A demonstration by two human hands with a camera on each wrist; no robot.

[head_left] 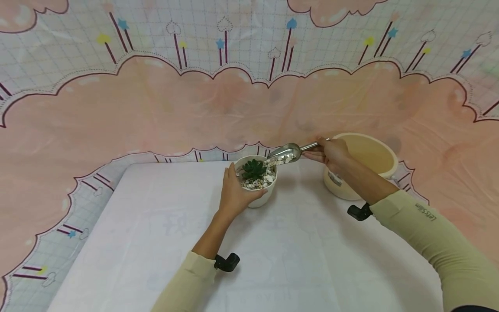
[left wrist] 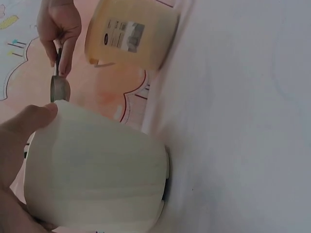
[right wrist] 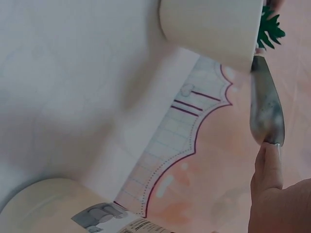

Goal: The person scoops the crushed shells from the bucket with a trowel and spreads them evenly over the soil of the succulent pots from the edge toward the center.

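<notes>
A small white flowerpot (head_left: pixel 262 199) stands on the table, holding a green succulent (head_left: pixel 254 169) with pale pebbles (head_left: pixel 255 183) around it. My left hand (head_left: pixel 236 193) grips the pot's near left side, thumb toward the front and fingers around the far side. In my right hand (head_left: pixel 331 152) is the handle of a metal scoop (head_left: pixel 289 152), its tip at the pot's right rim. White pebbles lie in the scoop and at its lip. The right wrist view shows the scoop (right wrist: pixel 267 104) from below, against the pot's rim (right wrist: pixel 254 63).
A larger cream bucket (head_left: pixel 339 188) with a label stands to the right, behind my right forearm; its contents are hidden. The white table (head_left: pixel 175 242) has its far edge just behind the pot. A pink patterned cloth (head_left: pixel 195 112) hangs behind.
</notes>
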